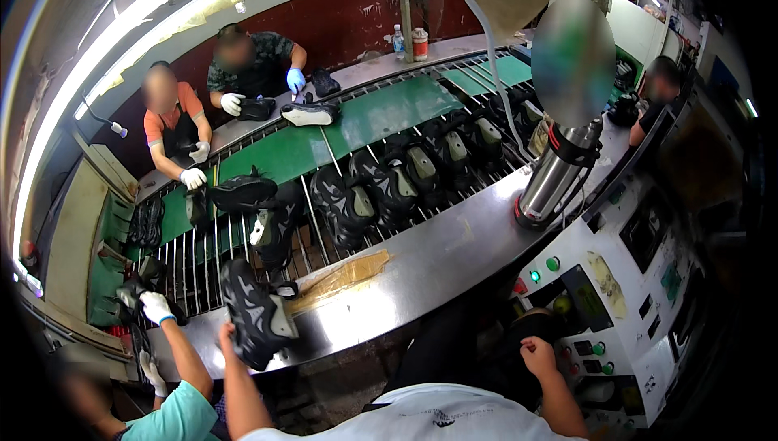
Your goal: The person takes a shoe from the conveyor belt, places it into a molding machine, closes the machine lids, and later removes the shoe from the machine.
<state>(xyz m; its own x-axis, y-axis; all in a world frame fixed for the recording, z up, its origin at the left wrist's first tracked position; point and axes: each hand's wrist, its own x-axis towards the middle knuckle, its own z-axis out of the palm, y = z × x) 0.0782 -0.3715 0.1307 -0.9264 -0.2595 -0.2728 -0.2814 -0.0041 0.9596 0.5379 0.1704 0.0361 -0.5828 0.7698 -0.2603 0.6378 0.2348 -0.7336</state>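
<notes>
My left hand (228,338) grips a black sports shoe (253,311) with grey trim by its lower left side. The shoe is held tilted over the near edge of the metal counter (421,279), and its far side hides part of my fingers. My right hand (536,354) is apart from it on the right, fingers curled in with nothing visible in them. It is beside the light-coloured control panel (567,303), which has green and red buttons. Closest to the held shoe, a flattened strip of brown tape or cardboard (344,279) lies on the counter.
Several black shoes (340,202) stand on a roller conveyor (316,214) with green boards (397,113). A steel flask (559,174) stands on the counter at right. Gloved co-workers handle shoes across the conveyor and at the near left; another person is at far right.
</notes>
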